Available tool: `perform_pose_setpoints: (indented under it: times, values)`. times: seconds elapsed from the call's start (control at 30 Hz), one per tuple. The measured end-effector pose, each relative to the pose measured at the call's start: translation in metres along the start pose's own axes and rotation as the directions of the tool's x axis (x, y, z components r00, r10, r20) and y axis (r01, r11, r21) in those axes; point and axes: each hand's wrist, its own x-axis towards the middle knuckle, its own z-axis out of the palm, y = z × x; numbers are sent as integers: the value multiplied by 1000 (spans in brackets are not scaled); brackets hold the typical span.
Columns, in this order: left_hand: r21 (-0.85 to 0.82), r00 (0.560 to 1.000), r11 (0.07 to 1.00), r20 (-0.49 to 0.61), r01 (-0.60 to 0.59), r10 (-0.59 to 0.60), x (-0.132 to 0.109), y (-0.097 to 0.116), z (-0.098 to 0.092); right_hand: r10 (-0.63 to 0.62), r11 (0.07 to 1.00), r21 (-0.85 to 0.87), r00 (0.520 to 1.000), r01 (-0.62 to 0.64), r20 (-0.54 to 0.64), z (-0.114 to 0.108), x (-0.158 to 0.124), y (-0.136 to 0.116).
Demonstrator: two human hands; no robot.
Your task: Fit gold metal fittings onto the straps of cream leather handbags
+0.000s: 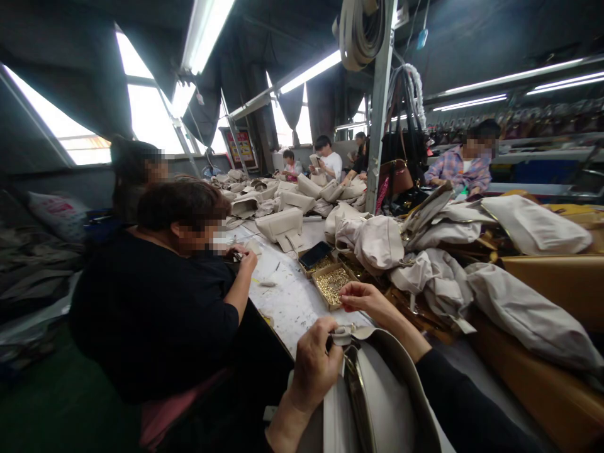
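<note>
In the head view, my left hand [316, 362] is closed around the strap end at the top of a cream handbag [387, 396]. The bag stands partly open in front of me, its lower part cut off by the frame. My right hand [365, 299] reaches past the bag to a small cardboard box [331, 306] of tiny gold metal fittings [331, 281]. Its thumb and fingertips are pinched together at the box's right edge. Whatever those fingertips hold is too small to make out.
A dark phone [315, 255] lies on another box behind the fittings. Cream bags [283, 223] are heaped along the white table [287, 308], with more piled at right on brown pieces [552, 283]. A co-worker in black [160, 314] sits close at left. A metal post [380, 107] rises beyond.
</note>
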Motion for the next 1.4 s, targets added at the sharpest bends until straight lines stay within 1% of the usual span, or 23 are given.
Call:
perform_pose_setpoints:
  times: [0.07,0.1,0.17,0.23,0.3,0.37,0.43,0.47,0.57,0.63,0.73,0.83,0.9,0.97,1.07,1.17,1.3,1.4]
  values:
    - [-34,1000,999,14,-10,11,14,-5,-3,-6,996,93,1000,6,4,1,-21,-8]
    - [-55,999,998,25,-26,28,20,-7,-4,-13,991,130,1000,15,-19,2,-33,-12]
    - [-101,996,992,38,-71,75,27,-6,-6,-36,982,179,993,56,-114,5,-56,-20]
    - [-150,990,979,26,-136,141,26,-1,-11,-79,979,167,971,119,-226,9,-81,-29]
    - [-212,973,951,10,-224,231,20,8,-18,-175,975,81,939,207,-295,12,-106,-42]
    - [-268,941,908,9,-323,338,15,19,-28,-302,949,-1,909,315,-287,11,-127,-57]
    - [-305,903,863,21,-403,429,14,30,-36,-387,919,-22,893,393,-229,6,-141,-74]
    - [-312,887,846,23,-433,462,15,36,-40,-407,911,-20,894,411,-186,2,-145,-82]
    - [-296,853,821,35,-489,521,19,49,-46,-407,914,-24,912,406,-47,-8,-151,-102]
    - [-251,847,824,33,-507,531,19,56,-48,-379,925,-24,925,379,5,-11,-154,-108]
    - [-206,840,822,7,-530,543,17,62,-51,-357,934,-10,934,357,28,-10,-159,-109]
    - [-217,840,820,2,-529,542,13,65,-53,-397,918,9,916,397,49,-8,-165,-105]
    - [-234,841,817,-3,-527,541,11,67,-52,-423,906,21,905,423,42,-7,-167,-102]
    - [-242,833,806,-19,-540,553,10,69,-50,-441,897,24,897,440,38,-7,-168,-101]
    - [-218,818,795,-28,-566,575,12,72,-48,-458,888,12,886,459,65,-10,-168,-103]
    - [-184,809,792,-34,-582,586,16,76,-48,-449,892,-14,889,452,86,-12,-169,-106]
    - [-191,813,795,-31,-575,581,19,79,-50,-401,914,-26,911,405,99,-14,-169,-106]
    - [-204,825,806,-19,-556,565,19,80,-51,-416,907,-14,901,420,124,-14,-168,-105]
